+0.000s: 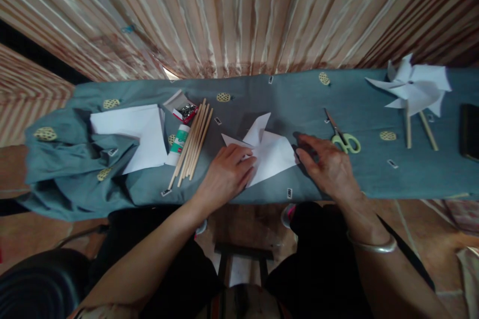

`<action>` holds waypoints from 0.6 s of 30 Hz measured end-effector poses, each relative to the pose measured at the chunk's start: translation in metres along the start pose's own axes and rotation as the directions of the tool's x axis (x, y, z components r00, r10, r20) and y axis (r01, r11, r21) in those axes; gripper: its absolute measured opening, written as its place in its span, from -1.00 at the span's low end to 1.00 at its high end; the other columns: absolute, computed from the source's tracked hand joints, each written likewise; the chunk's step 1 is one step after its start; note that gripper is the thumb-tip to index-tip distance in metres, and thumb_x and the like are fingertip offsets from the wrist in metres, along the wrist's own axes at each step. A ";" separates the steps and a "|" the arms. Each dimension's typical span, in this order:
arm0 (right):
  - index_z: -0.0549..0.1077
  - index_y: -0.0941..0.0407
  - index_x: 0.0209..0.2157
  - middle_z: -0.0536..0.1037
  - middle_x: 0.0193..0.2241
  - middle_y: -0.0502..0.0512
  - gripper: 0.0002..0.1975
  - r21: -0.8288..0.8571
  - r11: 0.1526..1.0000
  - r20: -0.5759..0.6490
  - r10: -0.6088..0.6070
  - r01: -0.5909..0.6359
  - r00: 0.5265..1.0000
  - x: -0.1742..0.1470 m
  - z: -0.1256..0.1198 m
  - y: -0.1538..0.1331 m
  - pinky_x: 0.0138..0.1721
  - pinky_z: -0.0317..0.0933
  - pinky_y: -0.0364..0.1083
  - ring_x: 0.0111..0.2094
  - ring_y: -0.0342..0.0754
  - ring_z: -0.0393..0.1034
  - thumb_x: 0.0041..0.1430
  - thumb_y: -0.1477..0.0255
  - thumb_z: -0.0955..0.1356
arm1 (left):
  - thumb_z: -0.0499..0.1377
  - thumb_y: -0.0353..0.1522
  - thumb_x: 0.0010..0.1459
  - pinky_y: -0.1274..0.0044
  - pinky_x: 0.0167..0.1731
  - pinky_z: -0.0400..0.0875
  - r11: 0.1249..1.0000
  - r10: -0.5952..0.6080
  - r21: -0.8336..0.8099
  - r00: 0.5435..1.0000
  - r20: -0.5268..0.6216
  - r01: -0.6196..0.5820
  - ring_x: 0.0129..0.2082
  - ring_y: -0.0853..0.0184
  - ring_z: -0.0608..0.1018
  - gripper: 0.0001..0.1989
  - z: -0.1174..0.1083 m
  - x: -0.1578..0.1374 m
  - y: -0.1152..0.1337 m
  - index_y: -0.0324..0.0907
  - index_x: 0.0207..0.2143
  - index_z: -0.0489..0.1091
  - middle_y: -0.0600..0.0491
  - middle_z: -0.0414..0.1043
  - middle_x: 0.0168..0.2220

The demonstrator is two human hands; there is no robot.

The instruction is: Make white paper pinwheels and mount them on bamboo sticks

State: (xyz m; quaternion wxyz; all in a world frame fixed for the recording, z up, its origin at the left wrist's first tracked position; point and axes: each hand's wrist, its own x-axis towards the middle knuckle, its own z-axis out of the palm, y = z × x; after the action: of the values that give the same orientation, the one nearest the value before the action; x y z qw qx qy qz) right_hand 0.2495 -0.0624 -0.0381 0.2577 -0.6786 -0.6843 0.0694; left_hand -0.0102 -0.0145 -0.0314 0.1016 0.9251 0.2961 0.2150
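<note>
A partly folded white paper pinwheel (271,154) lies on the cloth in front of me, two of its points standing up. My left hand (228,169) is closed over its left side, the curled fingers pressing folded paper at the centre. What lies under those fingertips is hidden. Beside the sheet's right corner, my right hand (327,164) rests with thumb and forefinger apart, holding nothing. Just beyond that hand are green-handled scissors (346,142), blades pointing away from me.
Left of the pinwheel lie several wooden sticks (194,142), a glue stick (179,138), an opened box of metal pins (185,111) and white paper sheets (145,129). Finished pinwheels (415,84) on sticks sit far right, near a dark object (469,132). A striped curtain (239,20) hangs behind.
</note>
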 end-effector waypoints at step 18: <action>0.55 0.18 0.03 0.66 -0.32 0.17 -0.59 0.125 0.981 0.084 0.141 -0.151 0.986 0.006 0.010 -0.012 -0.25 0.44 0.03 -0.36 0.07 0.56 0.19 0.32 0.34 | 0.15 -0.46 0.27 0.39 -0.30 0.34 0.982 0.069 0.159 0.980 0.186 -0.099 -0.28 0.20 0.48 -0.92 0.011 0.004 0.023 -0.26 -0.25 0.46 -0.02 0.51 -0.29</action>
State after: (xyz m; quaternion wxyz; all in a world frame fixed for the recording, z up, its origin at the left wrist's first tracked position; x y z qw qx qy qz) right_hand 0.2349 -0.0545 -0.0402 0.2703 -0.7056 -0.6357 0.1581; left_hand 0.0089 -0.0311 -0.0322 0.0407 0.9577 0.2631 0.1093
